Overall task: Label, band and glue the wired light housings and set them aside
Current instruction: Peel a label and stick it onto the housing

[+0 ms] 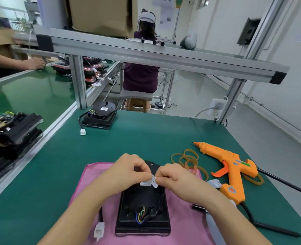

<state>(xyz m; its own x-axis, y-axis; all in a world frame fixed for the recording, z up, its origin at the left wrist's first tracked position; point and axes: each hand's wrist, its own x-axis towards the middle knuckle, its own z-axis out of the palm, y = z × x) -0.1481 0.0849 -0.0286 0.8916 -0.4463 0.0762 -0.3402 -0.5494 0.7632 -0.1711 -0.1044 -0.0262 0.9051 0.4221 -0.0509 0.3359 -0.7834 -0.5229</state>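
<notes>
Green-topped workbench with an aluminium frame and an overhead shelf; a cardboard box stands on the shelf. Walls white, floor pale and glossy. A wooden stool stands beyond the bench. A socket is fixed to the right post.

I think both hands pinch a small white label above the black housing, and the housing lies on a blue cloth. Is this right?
Not quite. The head view shows that the cloth is pink, not blue. The rest holds: the left hand and the right hand pinch the white label above the black housing.
</notes>
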